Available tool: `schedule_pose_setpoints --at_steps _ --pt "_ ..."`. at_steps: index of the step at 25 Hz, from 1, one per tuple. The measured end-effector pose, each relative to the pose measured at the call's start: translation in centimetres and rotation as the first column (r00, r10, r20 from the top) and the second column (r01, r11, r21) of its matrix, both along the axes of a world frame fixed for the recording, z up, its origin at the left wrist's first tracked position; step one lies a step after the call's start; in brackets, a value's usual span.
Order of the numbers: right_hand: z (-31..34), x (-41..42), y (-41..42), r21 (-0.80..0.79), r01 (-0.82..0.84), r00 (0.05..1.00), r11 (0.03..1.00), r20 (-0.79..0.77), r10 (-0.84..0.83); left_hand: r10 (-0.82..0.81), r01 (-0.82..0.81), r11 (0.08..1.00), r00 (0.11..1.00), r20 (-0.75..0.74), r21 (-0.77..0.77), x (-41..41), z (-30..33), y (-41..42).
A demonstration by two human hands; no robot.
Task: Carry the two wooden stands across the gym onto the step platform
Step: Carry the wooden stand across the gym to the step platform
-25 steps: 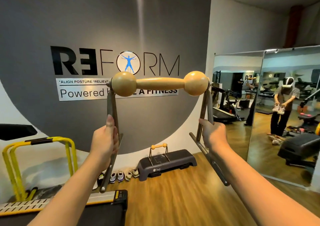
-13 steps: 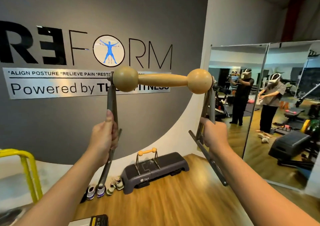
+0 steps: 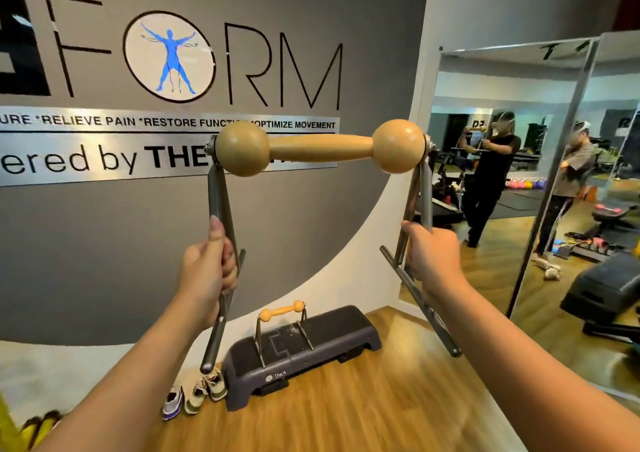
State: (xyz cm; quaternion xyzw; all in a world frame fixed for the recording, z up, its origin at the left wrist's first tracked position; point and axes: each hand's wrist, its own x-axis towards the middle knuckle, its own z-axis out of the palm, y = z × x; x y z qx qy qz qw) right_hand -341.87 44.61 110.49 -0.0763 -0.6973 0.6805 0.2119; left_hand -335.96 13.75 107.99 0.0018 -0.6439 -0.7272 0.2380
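Wooden stand (image 3: 320, 147) is held up high in front, so its metal legs clear the floor on the way. Left hand (image 3: 207, 271) and right hand (image 3: 431, 255) each squeeze a leg tight. Another stand (image 3: 282, 323) sits on the step platform (image 3: 346, 330), by the wall.

You faced a grey wall (image 3: 104, 243) that carried big black letters, of which "FORM" could be read, the O being a white circle (image 3: 169, 55) with a blue figure. Under them a silver sign (image 3: 166, 146) read "URE *RELIEVE PAIN *RESTORE FUNCTI", then "OPTIMIZE MOVEMENT", and below that "ered by THE", the rest hidden behind the wooden bar (image 3: 320, 147). The step platform (image 3: 332, 337) bore "The A" on its front edge.
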Motion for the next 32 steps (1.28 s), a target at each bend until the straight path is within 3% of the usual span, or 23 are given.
schedule_pose_setpoints --at_steps 9,18,24,32 --pt "-3.1 -22.2 3.4 0.033 -0.020 1.000 0.999 0.003 0.020 -0.032 0.031 0.998 0.999 0.020 0.053 -22.0 -3.5 3.2" --pt "-5.2 -43.8 5.4 0.040 0.064 0.997 0.997 0.033 -0.065 -0.108 0.104 0.992 0.993 0.049 0.068 -46.5 -5.2 5.3" --pt "-7.1 -56.4 8.2 0.073 0.029 0.999 0.997 0.029 -0.031 -0.159 0.143 0.973 0.985 0.073 0.184 -58.2 -7.3 7.8" --pt "-11.6 -74.6 12.1 0.099 -0.150 0.986 0.984 0.088 0.141 0.101 -0.169 0.950 0.962 0.256 0.262 -72.2 -11.5 13.1"
